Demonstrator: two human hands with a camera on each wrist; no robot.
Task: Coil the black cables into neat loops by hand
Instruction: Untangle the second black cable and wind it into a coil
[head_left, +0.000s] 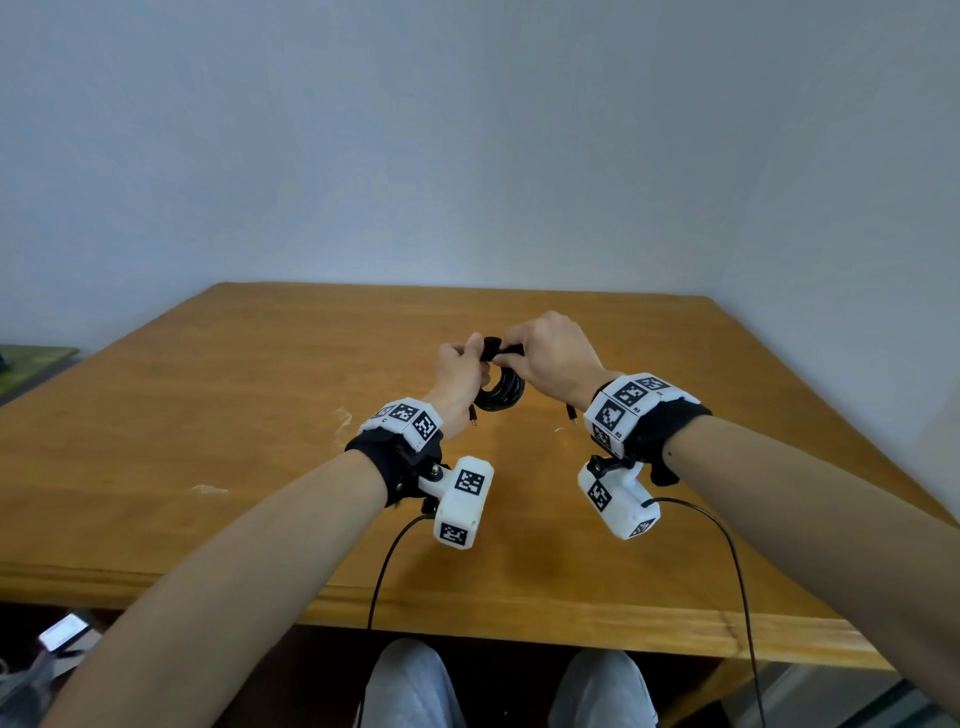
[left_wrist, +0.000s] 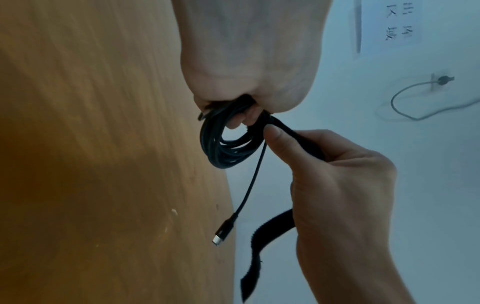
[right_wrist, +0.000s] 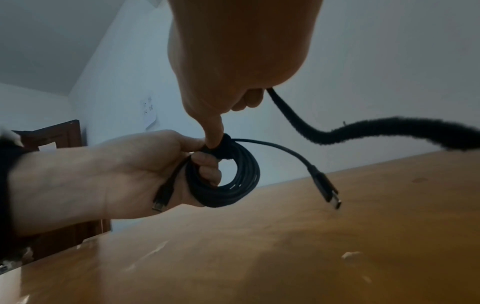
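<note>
A black cable (head_left: 501, 392) is wound into a small coil (right_wrist: 233, 185) and held above the wooden table (head_left: 260, 415). My left hand (head_left: 460, 374) grips the coil (left_wrist: 226, 148), fingers curled through its middle. One plug (right_wrist: 332, 197) dangles free on a short length, also seen as the hanging plug (left_wrist: 221, 236); the other plug (right_wrist: 161, 201) lies against my left palm. My right hand (head_left: 550, 353) holds a fuzzy black strap (right_wrist: 363, 131), its thumb pressing the strap onto the top of the coil. The strap's loose tail (left_wrist: 259, 246) hangs below my right hand (left_wrist: 342, 185).
The table's near edge (head_left: 467, 613) runs above my knees (head_left: 415, 686). Thin wires (head_left: 727, 545) trail from the wrist cameras. A white wall (head_left: 467, 156) stands behind, with a socket and grey cord (left_wrist: 415, 96). A dark wooden door (right_wrist: 59, 135) is at the left.
</note>
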